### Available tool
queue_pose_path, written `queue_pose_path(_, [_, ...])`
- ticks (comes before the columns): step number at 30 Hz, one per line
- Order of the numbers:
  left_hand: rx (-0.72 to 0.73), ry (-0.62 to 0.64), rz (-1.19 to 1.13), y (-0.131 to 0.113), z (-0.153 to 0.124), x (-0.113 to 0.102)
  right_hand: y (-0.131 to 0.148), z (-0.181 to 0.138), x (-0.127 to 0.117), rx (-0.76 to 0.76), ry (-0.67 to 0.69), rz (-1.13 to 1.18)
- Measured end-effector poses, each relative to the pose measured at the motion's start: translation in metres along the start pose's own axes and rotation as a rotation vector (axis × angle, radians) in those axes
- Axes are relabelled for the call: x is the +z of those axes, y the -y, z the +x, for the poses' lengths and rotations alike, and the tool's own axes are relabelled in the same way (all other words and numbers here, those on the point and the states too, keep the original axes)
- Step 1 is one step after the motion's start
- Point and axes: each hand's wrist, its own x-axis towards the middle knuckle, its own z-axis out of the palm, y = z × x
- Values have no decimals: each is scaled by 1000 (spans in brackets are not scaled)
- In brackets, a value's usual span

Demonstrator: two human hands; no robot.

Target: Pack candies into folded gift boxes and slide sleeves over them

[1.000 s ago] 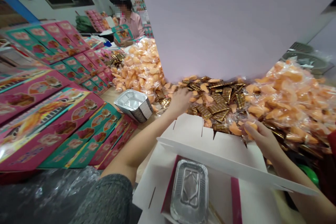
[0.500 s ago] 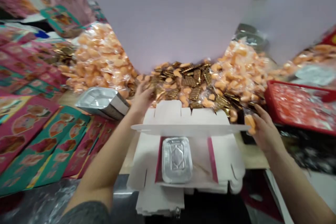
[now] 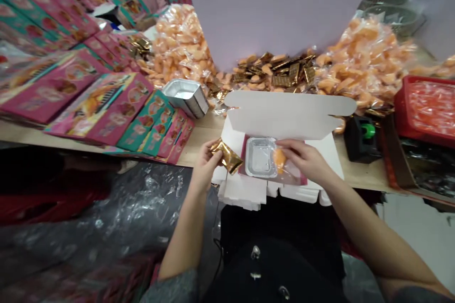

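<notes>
Pinched in the left grip (image 3: 206, 166), thumb and fingers together on it, a gold packet (image 3: 231, 158) points toward the right grip (image 3: 307, 158). That right grip is closed on a clear-wrapped orange piece (image 3: 279, 159), which hangs below its fingertips at the right edge of a foil tray (image 3: 259, 154); whether piece and tray touch, I cannot tell. The tray sits between the two grips, inside an open white carton (image 3: 289, 113) on the bench (image 3: 201, 135). Beyond both grips, past the carton's raised flap, lies a mixed heap (image 3: 284, 75) of gold and orange packets. Ahead and left of the left grip stand a foil tray stack (image 3: 194, 102) and, farther out, rows of printed boxes (image 3: 117, 109). Right of the right grip are a black tape dispenser (image 3: 357, 137) and a red bin (image 3: 400, 123).
</notes>
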Motion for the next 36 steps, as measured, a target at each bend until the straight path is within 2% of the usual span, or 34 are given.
queue_pose_path(2, [26,29,45,-2,-6,8,7,19,26,9,64,4])
queue_pose_path(4, [22,65,61,-5,-10,12,8,27,38,47,66,55])
queue_pose_path(7, [3,190,111,-9,-7,19,0,20,33,84,-9,211])
queue_pose_path(10, [27,364,258,-11,4,37,-12,5,17,187,-113,330])
queue_pose_path(13, [136,490,548,-13,14,63,-23,-10,7,289,-185,415])
queue_pose_path(15, [264,486,820,-15,14,78,-30,-19,3,291,-236,444])
queue_pose_path(17, [443,428,1057,-16,9,85,-35,-26,-1,260,-296,419])
queue_pose_path(19, [632,444,1171,-15,2,85,-38,-29,-5,198,-337,309])
queue_pose_path(21, [744,588,1202,-12,-5,81,-41,-27,-7,110,-354,101])
queue_pose_path(23, [749,726,1234,-6,-9,76,-43,-21,-6,-19,-341,-156])
queue_pose_path(24, [730,756,1253,-4,-10,74,-43,-18,-4,-89,-323,-289])
queue_pose_path(27, [707,717,1275,2,-11,70,-39,-18,3,-271,-291,-663])
queue_pose_path(30, [721,661,1239,6,-12,66,-36,-31,9,-344,-395,-928])
queue_pose_path(32, [703,637,1215,10,-15,65,-40,-39,13,-391,-395,-996])
queue_pose_path(36, [689,596,1135,14,-19,63,-53,-38,20,-507,-264,-1000])
